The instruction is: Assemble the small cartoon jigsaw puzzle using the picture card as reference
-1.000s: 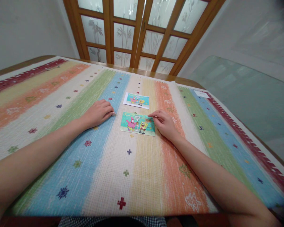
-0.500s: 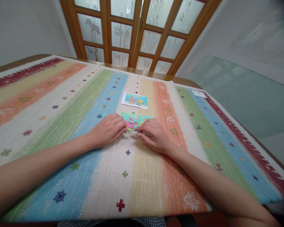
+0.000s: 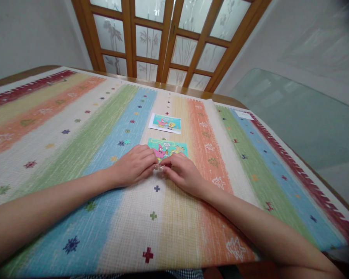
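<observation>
A small cartoon jigsaw puzzle (image 3: 168,147) lies flat on the striped table cloth (image 3: 75,155). My left hand (image 3: 135,164) and my right hand (image 3: 182,172) meet at its near edge. Both have their fingers curled, and their tips pinch a small pale bit (image 3: 158,167), apparently a puzzle piece, between them. My hands cover the lower part of the puzzle. A little farther away lies a cartoon reference card (image 3: 165,123) with a white border.
The cloth covers a wooden table (image 3: 203,94). A small white slip (image 3: 244,115) lies at the cloth's far right corner. Behind the table stands a wooden-framed glass door (image 3: 168,38). A glass-topped surface (image 3: 302,116) is to the right.
My hands came in from either side of the puzzle to its near edge and closed together over it. The view shifted slightly.
</observation>
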The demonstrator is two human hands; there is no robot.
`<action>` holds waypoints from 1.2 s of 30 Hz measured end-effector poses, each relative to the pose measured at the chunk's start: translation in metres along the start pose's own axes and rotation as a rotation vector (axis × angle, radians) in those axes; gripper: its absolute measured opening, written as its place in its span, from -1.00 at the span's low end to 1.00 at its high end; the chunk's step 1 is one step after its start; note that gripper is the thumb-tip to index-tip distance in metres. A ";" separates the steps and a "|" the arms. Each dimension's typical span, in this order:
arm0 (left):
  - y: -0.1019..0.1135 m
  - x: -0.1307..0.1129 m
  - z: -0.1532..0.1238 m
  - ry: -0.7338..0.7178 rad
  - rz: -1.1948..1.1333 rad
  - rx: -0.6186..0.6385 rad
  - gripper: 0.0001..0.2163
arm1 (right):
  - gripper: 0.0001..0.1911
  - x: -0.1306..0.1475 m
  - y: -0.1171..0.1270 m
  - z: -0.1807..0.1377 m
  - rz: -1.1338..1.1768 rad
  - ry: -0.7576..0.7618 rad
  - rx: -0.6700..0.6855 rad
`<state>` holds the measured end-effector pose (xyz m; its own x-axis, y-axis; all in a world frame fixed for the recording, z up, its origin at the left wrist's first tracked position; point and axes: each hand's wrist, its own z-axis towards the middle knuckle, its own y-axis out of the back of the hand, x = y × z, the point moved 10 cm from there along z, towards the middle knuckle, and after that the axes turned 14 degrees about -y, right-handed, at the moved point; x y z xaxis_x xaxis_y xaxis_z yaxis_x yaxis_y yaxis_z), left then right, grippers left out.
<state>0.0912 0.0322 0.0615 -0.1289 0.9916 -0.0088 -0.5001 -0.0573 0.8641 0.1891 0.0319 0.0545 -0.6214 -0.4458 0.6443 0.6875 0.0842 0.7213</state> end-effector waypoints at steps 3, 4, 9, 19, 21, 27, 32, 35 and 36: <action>0.000 0.001 0.000 0.015 -0.056 -0.002 -0.74 | -0.91 -0.002 0.000 0.002 0.164 -0.060 0.041; 0.000 0.002 0.000 0.022 -0.078 -0.002 -0.74 | -0.91 -0.003 -0.001 0.002 0.212 -0.084 0.062; 0.002 0.007 -0.001 0.071 -0.131 -0.024 -0.77 | -0.84 -0.026 0.010 0.010 0.356 -0.223 0.050; -0.014 0.019 -0.014 0.139 -0.095 0.096 -0.73 | -0.72 -0.122 0.077 0.017 0.571 -0.445 -0.319; -0.018 0.021 -0.015 0.146 -0.105 0.114 -0.71 | -0.71 -0.126 0.079 0.018 0.545 -0.443 -0.304; -0.028 0.019 -0.015 0.109 -0.125 0.176 -0.61 | -0.69 -0.139 0.068 0.022 0.520 -0.430 -0.182; -0.036 0.019 -0.015 0.104 -0.145 0.244 -0.59 | -0.74 -0.131 0.063 0.030 0.277 -0.373 -0.114; -0.036 0.020 -0.015 0.112 -0.161 0.241 -0.59 | -0.78 -0.117 0.058 0.035 0.101 -0.313 -0.078; -0.035 0.020 -0.014 0.113 -0.166 0.239 -0.59 | -0.79 -0.112 0.056 0.037 0.060 -0.287 -0.069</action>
<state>0.0941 0.0521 0.0236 -0.1634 0.9652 -0.2041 -0.3089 0.1464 0.9398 0.2832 0.1195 0.0316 -0.6527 -0.1709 0.7381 0.7442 0.0379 0.6669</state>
